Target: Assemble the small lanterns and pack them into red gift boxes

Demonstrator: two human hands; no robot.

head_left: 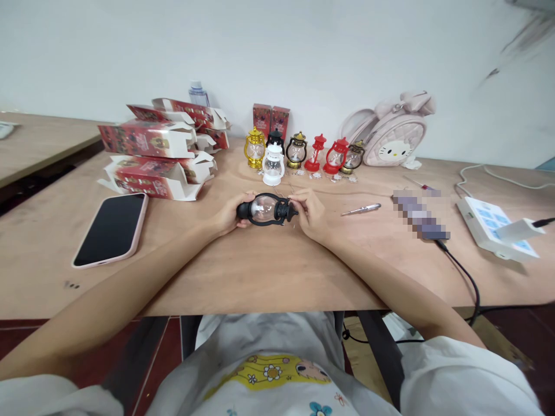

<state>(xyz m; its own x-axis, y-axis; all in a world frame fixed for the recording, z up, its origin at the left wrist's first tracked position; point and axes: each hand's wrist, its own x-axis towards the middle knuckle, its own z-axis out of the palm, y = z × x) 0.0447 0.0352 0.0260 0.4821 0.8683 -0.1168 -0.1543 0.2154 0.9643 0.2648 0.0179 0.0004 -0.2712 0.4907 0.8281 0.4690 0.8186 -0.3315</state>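
Lantern: small black plastic lantern with clear globe (266,209), held sideways just in front of the white plastic lantern (273,166), low over the wooden surface (260,271).
Left hand (229,215): grip closed on one end.
Right hand (310,215): grip pinching the other end.
Risk: too hard a twist may pop a part loose, and it may roll away.

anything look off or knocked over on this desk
Nothing spilled or broken. The black lantern lies on its side, held between the left hand and right hand. In the back row, a red lantern leans while the white lantern stands upright. The red boxes are piled loosely with flaps open.
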